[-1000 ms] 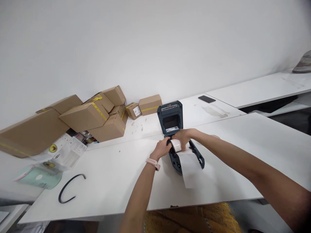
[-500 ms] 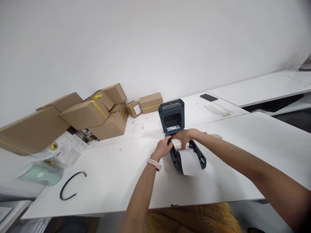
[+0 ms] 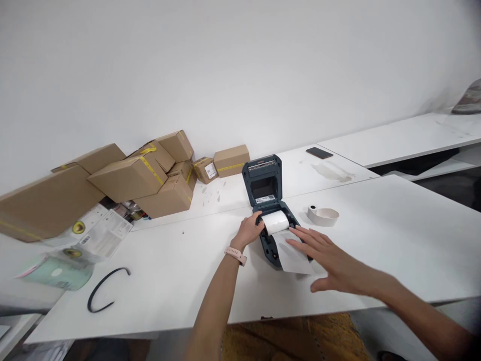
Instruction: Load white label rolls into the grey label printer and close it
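A dark label printer stands on the white table with its lid raised. Inside its bay lies a white label roll, and a loose strip of label paper runs out over the front edge. My left hand, a pink band on its wrist, is closed on the printer's left side beside the roll; its fingertips are partly hidden. Over the right side of the bay is my right hand, open with fingers spread, its fingertips close to the paper and the roll's right end. Whether they touch the paper I cannot tell.
Cardboard boxes are piled at the back left. A curled pale strip on a small roll lies right of the printer, with a phone behind. A black hairband and a mint-green package lie at left.
My right hand has come off the roll, moved right and toward me, and spread its fingers. The roll and the curled strip are now in plain view. My left hand stays at the printer.
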`<move>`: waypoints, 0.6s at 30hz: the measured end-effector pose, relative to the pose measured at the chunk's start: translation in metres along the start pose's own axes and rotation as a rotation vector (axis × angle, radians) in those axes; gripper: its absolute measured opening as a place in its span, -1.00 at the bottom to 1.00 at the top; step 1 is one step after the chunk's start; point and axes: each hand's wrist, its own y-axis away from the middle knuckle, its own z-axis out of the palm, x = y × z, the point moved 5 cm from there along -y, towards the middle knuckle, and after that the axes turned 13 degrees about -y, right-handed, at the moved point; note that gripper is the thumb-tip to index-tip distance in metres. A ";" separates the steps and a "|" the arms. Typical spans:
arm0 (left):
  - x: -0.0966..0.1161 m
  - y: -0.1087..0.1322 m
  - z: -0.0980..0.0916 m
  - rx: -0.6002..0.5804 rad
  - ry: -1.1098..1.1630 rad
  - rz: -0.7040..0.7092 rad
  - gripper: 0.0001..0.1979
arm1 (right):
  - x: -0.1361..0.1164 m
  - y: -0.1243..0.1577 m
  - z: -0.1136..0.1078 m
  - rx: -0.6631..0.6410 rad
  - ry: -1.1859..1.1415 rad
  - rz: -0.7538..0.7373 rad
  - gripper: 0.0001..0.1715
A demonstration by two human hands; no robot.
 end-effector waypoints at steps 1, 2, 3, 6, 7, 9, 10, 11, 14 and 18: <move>0.000 0.000 0.000 0.001 0.003 -0.005 -0.48 | -0.007 0.002 0.010 0.056 0.046 -0.035 0.06; 0.001 0.000 0.000 0.004 0.005 -0.010 -0.48 | -0.012 0.001 0.018 0.110 0.083 -0.077 -0.07; 0.001 0.000 0.000 0.006 0.006 -0.016 -0.48 | -0.016 -0.002 0.024 0.152 0.106 -0.125 -0.20; 0.002 0.002 -0.001 0.010 0.007 -0.030 -0.48 | -0.019 -0.015 0.025 0.213 0.097 -0.251 -0.39; 0.002 0.002 -0.001 0.010 0.006 -0.033 -0.48 | -0.018 -0.017 0.023 0.203 0.079 -0.279 -0.41; 0.001 0.003 -0.001 0.012 0.005 -0.038 -0.49 | -0.015 -0.018 0.018 0.155 0.048 -0.304 -0.44; 0.001 0.003 0.000 0.012 0.006 -0.039 -0.49 | -0.014 -0.016 0.016 0.129 0.034 -0.304 -0.46; 0.001 0.003 0.000 0.012 0.007 -0.040 -0.49 | -0.014 -0.014 0.016 0.107 0.020 -0.299 -0.48; 0.001 0.003 0.001 0.010 0.008 -0.039 -0.49 | -0.015 -0.004 0.019 0.089 -0.025 -0.273 -0.53; 0.003 0.002 0.002 0.015 -0.002 -0.037 -0.48 | -0.018 0.002 0.027 0.127 -0.038 -0.235 -0.57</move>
